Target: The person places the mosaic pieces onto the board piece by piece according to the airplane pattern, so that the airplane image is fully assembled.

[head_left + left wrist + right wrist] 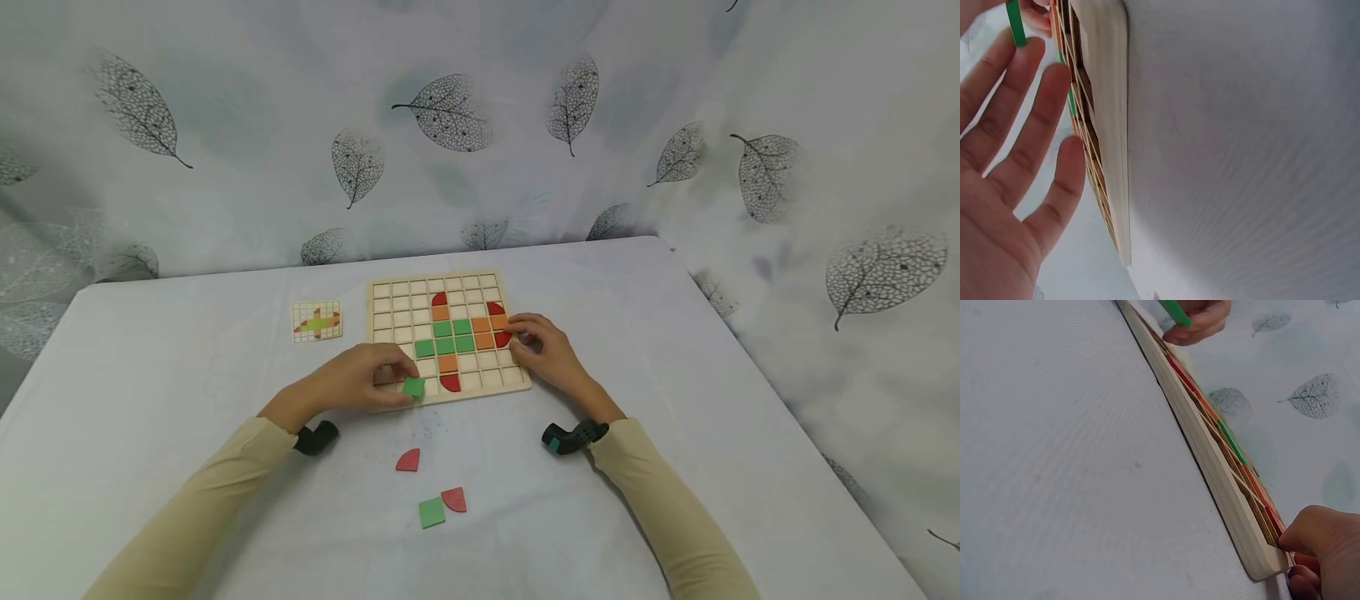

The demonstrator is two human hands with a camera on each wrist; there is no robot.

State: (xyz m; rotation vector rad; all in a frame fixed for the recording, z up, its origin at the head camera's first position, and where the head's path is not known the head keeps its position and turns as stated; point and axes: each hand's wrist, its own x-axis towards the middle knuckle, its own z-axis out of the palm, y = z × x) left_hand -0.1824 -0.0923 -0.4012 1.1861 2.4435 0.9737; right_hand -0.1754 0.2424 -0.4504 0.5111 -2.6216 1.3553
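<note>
My left hand (351,380) pinches a green square tile (414,387) between thumb and fingertips, over the near left corner of a wooden grid board (401,318). In the left wrist view, that tile (1015,24) stands edge-on at the fingertips, above the board's side. At the board's right edge, my right hand (551,357) grips the frame, thumb on the near side and fingers curled by the rim. Green squares (444,344), orange squares (483,340) and red quarter-circles (450,382) sit in the board's cells, forming a cross-like shape.
A small pattern card (317,322) lies left of the board, printed with a coloured shape on a grid. Nearer to me on the white table (600,517) are a loose green square (431,512) and two red quarter-circles, one (453,499) beside it and another (408,460) farther up.
</note>
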